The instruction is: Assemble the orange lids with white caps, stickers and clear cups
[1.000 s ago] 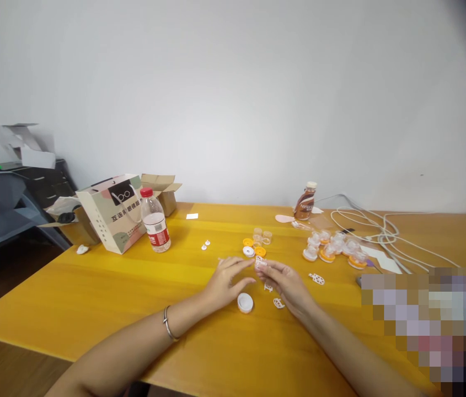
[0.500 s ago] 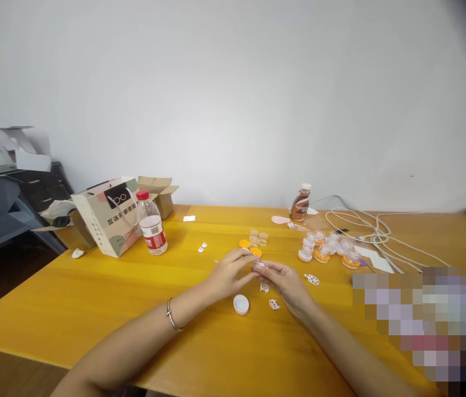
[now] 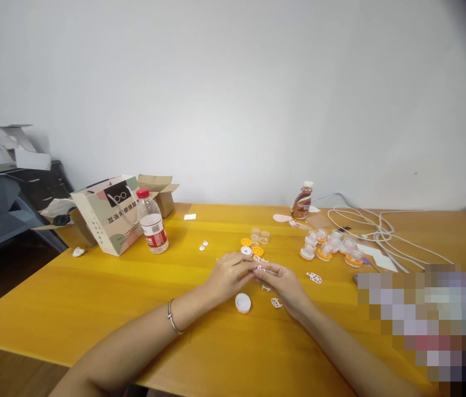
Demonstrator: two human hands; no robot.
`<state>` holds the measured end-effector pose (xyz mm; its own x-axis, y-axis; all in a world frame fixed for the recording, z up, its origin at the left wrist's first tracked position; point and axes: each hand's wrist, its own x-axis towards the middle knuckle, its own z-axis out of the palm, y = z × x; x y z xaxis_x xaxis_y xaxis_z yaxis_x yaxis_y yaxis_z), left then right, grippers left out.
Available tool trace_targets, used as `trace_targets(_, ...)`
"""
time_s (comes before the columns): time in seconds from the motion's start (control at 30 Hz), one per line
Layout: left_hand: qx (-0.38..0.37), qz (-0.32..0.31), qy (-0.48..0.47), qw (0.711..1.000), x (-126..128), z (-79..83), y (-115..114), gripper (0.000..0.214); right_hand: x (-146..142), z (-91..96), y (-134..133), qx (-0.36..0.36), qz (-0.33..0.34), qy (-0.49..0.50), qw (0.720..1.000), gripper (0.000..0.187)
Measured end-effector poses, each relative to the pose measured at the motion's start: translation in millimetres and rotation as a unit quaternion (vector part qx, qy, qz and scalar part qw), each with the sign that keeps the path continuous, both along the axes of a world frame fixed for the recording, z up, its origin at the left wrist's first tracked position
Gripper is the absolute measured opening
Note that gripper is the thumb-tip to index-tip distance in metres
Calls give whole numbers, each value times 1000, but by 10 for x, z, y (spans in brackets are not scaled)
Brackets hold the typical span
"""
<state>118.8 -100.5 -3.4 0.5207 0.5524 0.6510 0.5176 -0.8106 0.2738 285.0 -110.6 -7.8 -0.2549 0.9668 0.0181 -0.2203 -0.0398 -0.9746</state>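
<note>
My left hand [image 3: 228, 277] and my right hand [image 3: 283, 284] meet above the table, fingertips pinched together on a small white plastic piece [image 3: 261, 268]. Fingers cover most of it, so its full shape is hidden. Just below my left hand sits a round white cap [image 3: 243, 304], hollow side up. Flat white openwork pieces lie around my right hand, one [image 3: 276, 302] below it and another [image 3: 314, 278] to its right. Beyond my fingers are an orange disc [image 3: 258, 251], a second orange disc [image 3: 245, 242] and a white disc [image 3: 246, 251], with several small clear cups [image 3: 260, 236] behind.
A cluster of clear-topped pieces with orange and white bases [image 3: 332, 246] stands right. Behind are a brown drink bottle [image 3: 301, 202] and white cables [image 3: 381, 231]. On the left stand a water bottle [image 3: 153, 229], a paper bag [image 3: 112, 220] and a cardboard box [image 3: 162, 196].
My left fingers have drawn closer together onto the white piece, beside my right fingertips. The white disc and an openwork piece behind the fingers now show more. The view has shifted slightly.
</note>
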Motion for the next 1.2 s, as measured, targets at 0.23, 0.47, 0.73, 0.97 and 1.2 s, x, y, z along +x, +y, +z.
trace_targets(0.23,-61,-32,-16,997,68,32,-59,28,135,24,130,24,-128,49,990,25)
trace_targets(0.47,-47,-121,192,973,179,-10,58,22,195,42,149,17,-161,88,983,27)
trace_targets(0.73,-69,-61,224,970,239,-74,206,16,122,-65,169,38,-114,37,992,27)
trace_targets(0.97,-149,-22,52,987,12,25,42,6,121,-91,157,62,-118,-5,991,26)
trace_targets(1.2,-239,34,-96,966,-192,-41,-39,8,37,-102,83,70,-61,-59,994,29)
